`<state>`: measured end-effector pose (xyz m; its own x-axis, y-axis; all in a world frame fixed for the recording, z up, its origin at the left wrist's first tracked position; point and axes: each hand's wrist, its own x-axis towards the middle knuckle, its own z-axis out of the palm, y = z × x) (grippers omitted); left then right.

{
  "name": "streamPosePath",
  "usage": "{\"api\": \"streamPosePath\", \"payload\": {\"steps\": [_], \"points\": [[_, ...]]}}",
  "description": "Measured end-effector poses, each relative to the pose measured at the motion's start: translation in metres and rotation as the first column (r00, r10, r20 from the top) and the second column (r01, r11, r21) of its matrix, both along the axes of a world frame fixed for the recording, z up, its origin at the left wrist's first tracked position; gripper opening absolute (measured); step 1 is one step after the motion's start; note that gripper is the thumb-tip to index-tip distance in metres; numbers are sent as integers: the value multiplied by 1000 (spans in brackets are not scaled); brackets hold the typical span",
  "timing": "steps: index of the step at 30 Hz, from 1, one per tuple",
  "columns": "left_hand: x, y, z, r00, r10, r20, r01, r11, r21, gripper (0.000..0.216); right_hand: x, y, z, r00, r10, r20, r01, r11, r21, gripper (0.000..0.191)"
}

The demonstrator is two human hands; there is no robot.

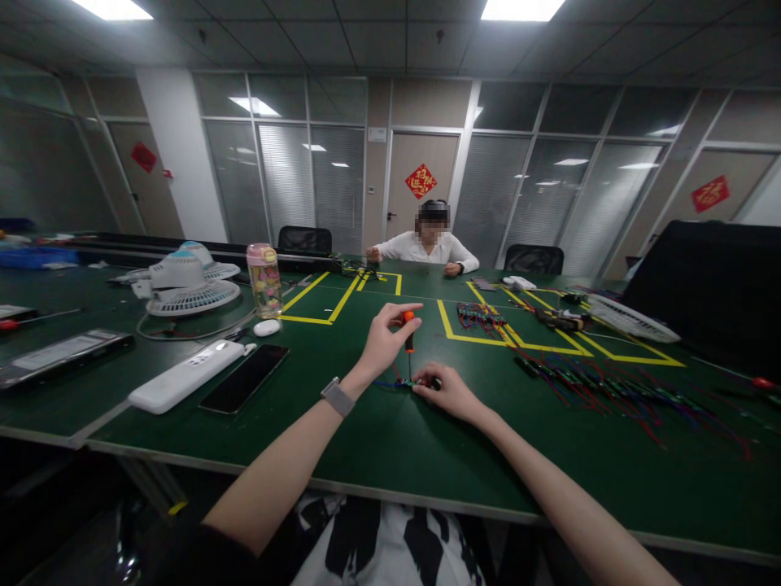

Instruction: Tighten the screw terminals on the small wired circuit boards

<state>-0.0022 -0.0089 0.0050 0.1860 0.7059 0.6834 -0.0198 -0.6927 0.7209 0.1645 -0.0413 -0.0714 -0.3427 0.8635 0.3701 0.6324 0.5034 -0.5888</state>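
Observation:
My left hand (383, 338), with a watch on the wrist, is closed around a small screwdriver (408, 332) that has an orange and black handle; it stands upright with its tip down on a small circuit board (410, 382). My right hand (447, 391) pinches that board against the green table (378, 431), fingers closed on it. Thin blue and red wires run out from the board.
A black phone (245, 378), a white power strip (185, 375), a white mouse (266, 327), a clear bottle (264, 280) and a small fan (191, 282) lie to the left. Several wired boards (610, 389) spread to the right. A person (430, 242) sits across the table.

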Motion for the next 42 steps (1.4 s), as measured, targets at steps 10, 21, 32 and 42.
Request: {"api": "streamPosePath", "payload": {"steps": [10, 21, 32, 42], "points": [[-1, 0, 0, 997, -71, 35, 72, 997, -34, 34, 0, -1, 2, 1000, -5, 8, 5, 1000, 3, 14], [-2, -1, 2, 1000, -25, -8, 25, 1000, -8, 31, -1, -1, 2, 1000, -12, 16, 12, 1000, 0, 14], [-1, 1, 1, 998, -56, 35, 58, 997, -57, 33, -2, -3, 4, 1000, -11, 15, 11, 1000, 3, 15], [-2, 3, 0, 995, -85, 54, 89, 993, -71, 33, -1, -2, 3, 1000, -3, 22, 2, 1000, 10, 15]]}}
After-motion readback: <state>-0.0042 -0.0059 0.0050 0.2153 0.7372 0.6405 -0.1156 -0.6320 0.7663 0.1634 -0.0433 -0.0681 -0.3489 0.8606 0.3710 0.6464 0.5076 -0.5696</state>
